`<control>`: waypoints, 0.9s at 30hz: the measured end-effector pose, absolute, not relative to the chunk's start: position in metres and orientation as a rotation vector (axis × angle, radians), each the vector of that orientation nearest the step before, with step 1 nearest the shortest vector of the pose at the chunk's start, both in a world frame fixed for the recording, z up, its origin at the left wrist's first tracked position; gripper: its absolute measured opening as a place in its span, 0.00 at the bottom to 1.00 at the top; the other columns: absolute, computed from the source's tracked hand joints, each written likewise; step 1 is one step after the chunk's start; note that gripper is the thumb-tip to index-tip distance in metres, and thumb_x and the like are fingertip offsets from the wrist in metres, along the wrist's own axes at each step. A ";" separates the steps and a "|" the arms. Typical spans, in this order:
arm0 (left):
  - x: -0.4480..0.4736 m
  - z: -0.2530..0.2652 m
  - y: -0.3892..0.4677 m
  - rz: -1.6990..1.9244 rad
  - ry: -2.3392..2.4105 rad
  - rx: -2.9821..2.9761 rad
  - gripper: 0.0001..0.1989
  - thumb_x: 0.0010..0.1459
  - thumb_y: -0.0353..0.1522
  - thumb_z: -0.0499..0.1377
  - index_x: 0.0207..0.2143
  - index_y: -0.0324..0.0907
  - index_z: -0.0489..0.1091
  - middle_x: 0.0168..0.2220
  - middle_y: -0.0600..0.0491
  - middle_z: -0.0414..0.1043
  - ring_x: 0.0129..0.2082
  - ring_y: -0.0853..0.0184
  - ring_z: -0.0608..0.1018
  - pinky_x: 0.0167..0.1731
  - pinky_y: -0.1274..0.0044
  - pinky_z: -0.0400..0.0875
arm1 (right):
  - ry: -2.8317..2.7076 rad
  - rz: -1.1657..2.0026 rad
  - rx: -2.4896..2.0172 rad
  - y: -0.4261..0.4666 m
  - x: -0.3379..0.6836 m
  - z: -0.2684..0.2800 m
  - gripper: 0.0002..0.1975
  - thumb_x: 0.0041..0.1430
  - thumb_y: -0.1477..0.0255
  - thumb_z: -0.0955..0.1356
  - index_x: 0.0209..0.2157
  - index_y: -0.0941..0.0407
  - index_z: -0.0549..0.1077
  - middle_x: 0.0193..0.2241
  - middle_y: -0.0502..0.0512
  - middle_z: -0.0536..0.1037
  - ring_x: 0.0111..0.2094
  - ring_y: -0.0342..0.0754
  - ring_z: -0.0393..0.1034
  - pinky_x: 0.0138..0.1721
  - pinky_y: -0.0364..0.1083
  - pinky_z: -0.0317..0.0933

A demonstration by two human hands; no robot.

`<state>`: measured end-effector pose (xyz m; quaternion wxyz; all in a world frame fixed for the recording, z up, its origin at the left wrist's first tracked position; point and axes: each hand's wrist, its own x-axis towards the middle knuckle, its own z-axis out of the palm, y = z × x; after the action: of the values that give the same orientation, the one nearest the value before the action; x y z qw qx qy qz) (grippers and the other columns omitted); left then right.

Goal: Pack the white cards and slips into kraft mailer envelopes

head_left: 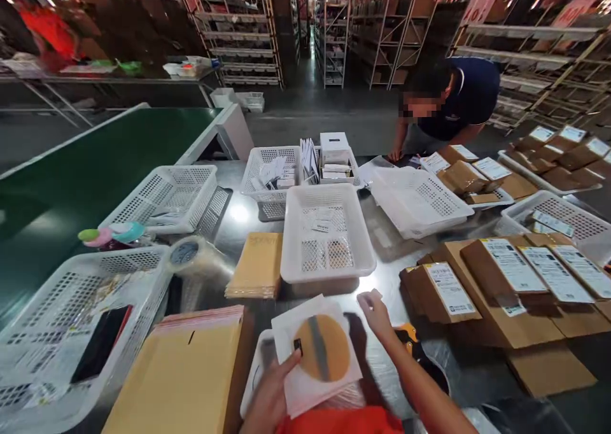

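We stand at a shiny metal worktop (238, 221) in a dim warehouse, with rows of tall shelving (334, 33) running back along a dark aisle. Our left hand (270, 396) holds a white sleeve (296, 329) low in the middle of the view, just above the worktop's near edge; the fingers are closed on its lower left side, with the thumb lying on its face beside a round tan disc (322, 348) that shows through it. Our right hand (377, 313) pinches the sleeve's upper right corner with the fingers nearly shut. Just beyond the sleeve stands a white basket (327, 268) with a few small slips in it, and left of that lies a stack of tan envelopes (258, 265). A larger pile of mailers (186, 377) lies at our left, near a tape roll (186, 252) and a basket (42, 307) holding what looks like a dark phone, though the view is blurred there. A green conveyor belt (86, 173) runs along the left side. On the right, labelled cardboard parcels (501, 272) are heaped on the worktop, with more baskets and boxes behind them. Across the worktop a person in a dark shirt (472, 93) bends over the far parcels, one hand resting on the surface.
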<state>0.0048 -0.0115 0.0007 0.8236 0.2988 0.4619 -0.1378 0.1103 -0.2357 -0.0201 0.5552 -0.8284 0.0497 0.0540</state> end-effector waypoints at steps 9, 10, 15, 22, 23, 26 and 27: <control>-0.004 -0.004 -0.019 -0.309 0.824 0.648 0.34 0.48 0.28 0.70 0.57 0.37 0.64 0.41 0.43 0.79 0.45 0.54 0.81 0.48 0.66 0.77 | 0.228 0.284 -1.735 -0.226 0.061 0.004 0.25 0.42 0.50 0.73 0.27 0.58 0.69 0.25 0.52 0.71 0.29 0.47 0.64 0.29 0.44 0.60; -0.004 -0.003 -0.018 -0.302 0.844 0.632 0.34 0.50 0.28 0.69 0.58 0.37 0.63 0.39 0.44 0.80 0.42 0.54 0.81 0.47 0.66 0.78 | 0.300 0.247 -1.651 -0.232 0.062 0.009 0.26 0.41 0.51 0.73 0.30 0.58 0.69 0.27 0.54 0.73 0.30 0.48 0.66 0.30 0.45 0.63; -0.005 0.003 -0.017 -0.251 0.925 0.631 0.32 0.55 0.30 0.65 0.61 0.37 0.61 0.40 0.43 0.79 0.39 0.53 0.82 0.43 0.62 0.78 | 0.555 -0.055 -1.351 -0.247 0.068 0.048 0.45 0.36 0.59 0.78 0.55 0.55 0.60 0.44 0.60 0.75 0.39 0.52 0.73 0.39 0.48 0.70; -0.004 -0.006 -0.030 -0.225 0.831 0.657 0.31 0.57 0.33 0.64 0.61 0.39 0.61 0.46 0.41 0.78 0.44 0.51 0.81 0.48 0.59 0.76 | 0.445 -0.008 -1.521 -0.199 0.035 0.037 0.28 0.43 0.61 0.74 0.46 0.58 0.72 0.44 0.61 0.76 0.42 0.54 0.72 0.45 0.51 0.69; -0.004 -0.006 -0.032 -0.223 0.819 0.650 0.29 0.58 0.34 0.63 0.60 0.39 0.62 0.47 0.40 0.77 0.45 0.51 0.80 0.48 0.59 0.76 | 0.400 0.004 -1.600 -0.194 0.029 0.030 0.21 0.46 0.60 0.71 0.40 0.58 0.74 0.41 0.60 0.77 0.42 0.54 0.72 0.45 0.50 0.69; -0.006 -0.003 -0.034 -0.224 0.797 0.633 0.27 0.59 0.35 0.62 0.59 0.36 0.63 0.48 0.38 0.76 0.49 0.51 0.78 0.50 0.64 0.75 | 0.216 -0.009 -1.792 -0.190 0.017 0.016 0.14 0.54 0.62 0.67 0.35 0.57 0.76 0.37 0.58 0.76 0.39 0.51 0.71 0.40 0.47 0.66; -0.006 -0.002 -0.034 -0.227 0.801 0.624 0.27 0.59 0.35 0.62 0.59 0.36 0.64 0.48 0.38 0.76 0.50 0.52 0.78 0.50 0.64 0.75 | 0.167 0.001 -1.823 -0.192 0.016 0.014 0.13 0.55 0.63 0.66 0.35 0.57 0.77 0.36 0.58 0.76 0.38 0.50 0.71 0.38 0.46 0.66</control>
<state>-0.0063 -0.0337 -0.0017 0.8676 0.2983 0.3827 -0.1086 0.0156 -0.1920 0.0139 0.6097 -0.7893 0.0725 0.0002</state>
